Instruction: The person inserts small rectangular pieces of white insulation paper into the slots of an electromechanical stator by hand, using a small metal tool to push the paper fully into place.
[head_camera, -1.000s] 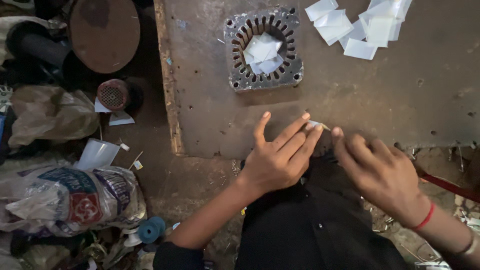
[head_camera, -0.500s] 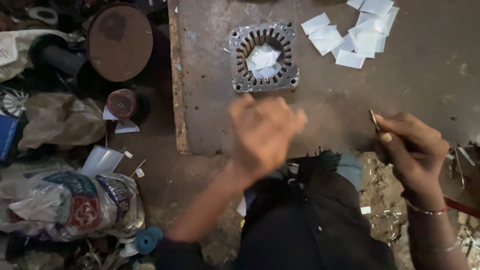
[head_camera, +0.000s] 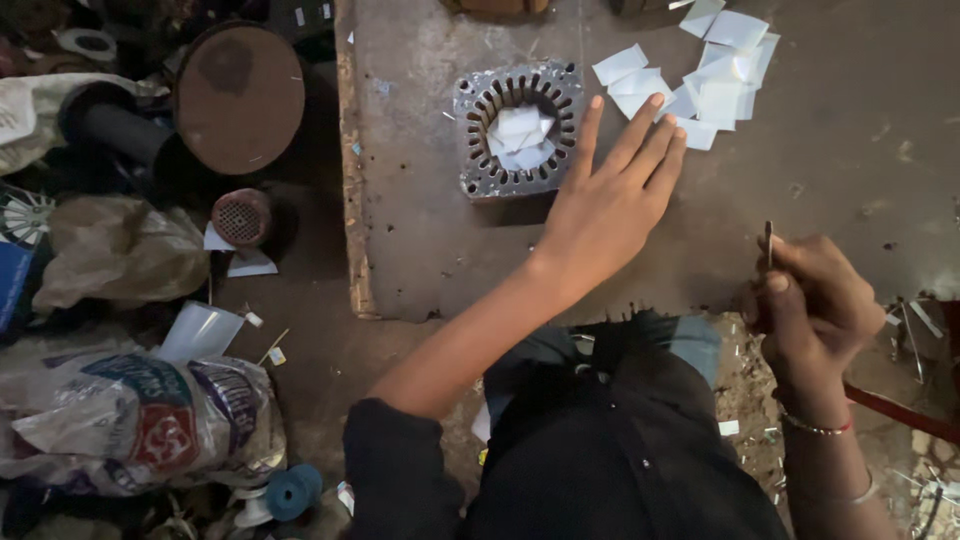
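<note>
My left hand (head_camera: 610, 205) lay spread, fingertips on the white paper slips (head_camera: 715, 70); my right hand (head_camera: 815, 300) pinched a thin tool (head_camera: 768, 243) — risk: a sweep scatters slips beyond.

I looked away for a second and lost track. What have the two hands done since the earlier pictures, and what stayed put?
The left hand left the board's near edge and reached forward, fingers now on the white paper slips. The right hand drew back right, keeping a thin strip pinched upright. The slotted metal stator core, with slips inside, stayed put on the board.
</note>
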